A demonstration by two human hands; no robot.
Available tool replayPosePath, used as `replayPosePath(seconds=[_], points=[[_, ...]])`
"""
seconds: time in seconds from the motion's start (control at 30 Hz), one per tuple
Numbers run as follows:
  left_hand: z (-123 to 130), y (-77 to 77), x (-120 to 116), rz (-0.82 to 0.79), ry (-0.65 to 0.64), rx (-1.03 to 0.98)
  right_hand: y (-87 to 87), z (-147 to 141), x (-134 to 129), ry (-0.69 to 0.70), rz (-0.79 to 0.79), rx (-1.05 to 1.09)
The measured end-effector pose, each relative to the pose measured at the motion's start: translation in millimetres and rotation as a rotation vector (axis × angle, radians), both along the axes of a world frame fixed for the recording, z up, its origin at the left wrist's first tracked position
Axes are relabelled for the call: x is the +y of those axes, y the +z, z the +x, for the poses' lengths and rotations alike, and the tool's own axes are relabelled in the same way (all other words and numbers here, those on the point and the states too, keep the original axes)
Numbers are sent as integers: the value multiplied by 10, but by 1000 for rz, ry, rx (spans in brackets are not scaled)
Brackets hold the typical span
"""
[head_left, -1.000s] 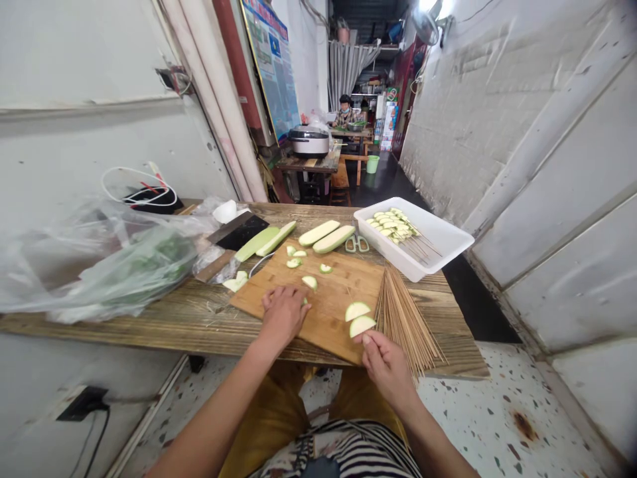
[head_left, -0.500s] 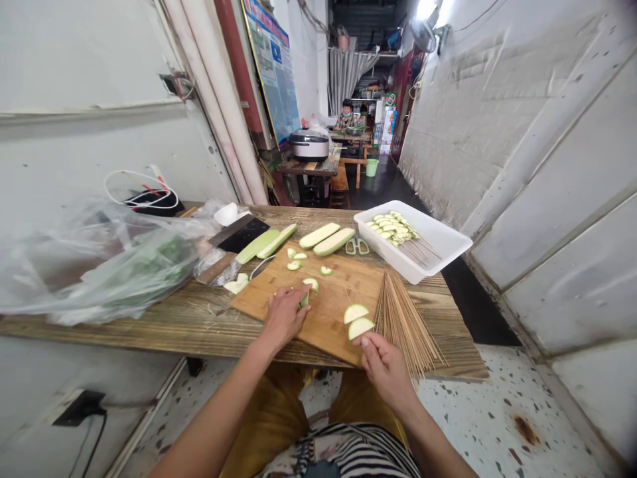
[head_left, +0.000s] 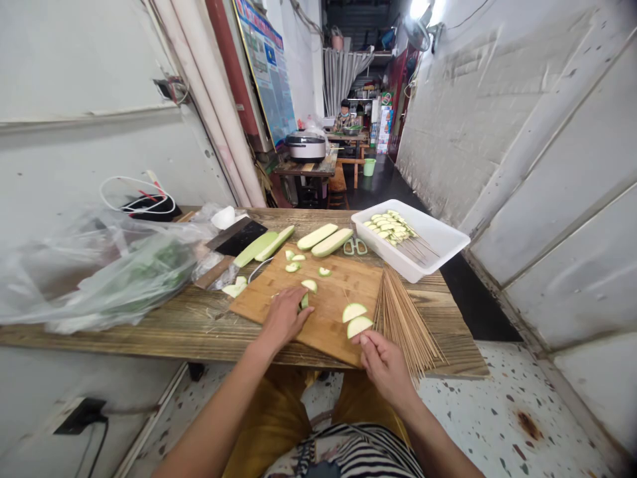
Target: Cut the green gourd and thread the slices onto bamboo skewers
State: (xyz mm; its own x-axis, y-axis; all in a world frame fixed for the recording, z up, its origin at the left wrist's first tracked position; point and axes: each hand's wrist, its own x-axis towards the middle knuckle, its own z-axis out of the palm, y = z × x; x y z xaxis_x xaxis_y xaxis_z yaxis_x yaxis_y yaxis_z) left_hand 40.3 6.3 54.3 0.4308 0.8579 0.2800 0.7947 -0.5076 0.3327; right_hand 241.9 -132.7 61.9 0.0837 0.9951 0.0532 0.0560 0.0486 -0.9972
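My left hand point(head_left: 282, 320) rests on the wooden cutting board point(head_left: 328, 335), thumb and index finger closing round green-skinned zucchini slices point(head_left: 304, 301). Just beyond those fingertips lies another half-round slice point(head_left: 309, 285). Over the board's right side, my right hand point(head_left: 384, 364) grips a bamboo skewer, mostly hidden by the hand, its thin tip showing past two threaded half-moon zucchini slices point(head_left: 359, 326). Several small end pieces point(head_left: 292, 267) are scattered toward the back of the board. A fan of loose bamboo skewers point(head_left: 405, 325) lies against the board's right edge, close to my right hand.
Behind the board are halved zucchini point(head_left: 318, 236) and green-handled scissors point(head_left: 355, 246). A white tub point(head_left: 442, 247) with loaded skewers stands at the back right. To the left are a cleaver point(head_left: 242, 236) and plastic bags point(head_left: 114, 272). A person point(head_left: 344, 118) sits farther back.
My left thumb and index finger have drawn closer together on the zucchini slices; the index finger has pulled back from the slice beyond. My right hand stays almost still. The view has shifted slightly.
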Motion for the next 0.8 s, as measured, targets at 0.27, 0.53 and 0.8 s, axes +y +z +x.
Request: replayPosePath(seconds=[0.27,0.53,0.8], points=[[-6,110,-44,35,0,109,2,0,14,2,-8,11],[19,78,-47,62,-21,65,9,1,32,0,-10,19],[110,137,-75,-83,91,-530,75,-52,15,23,11,-23]])
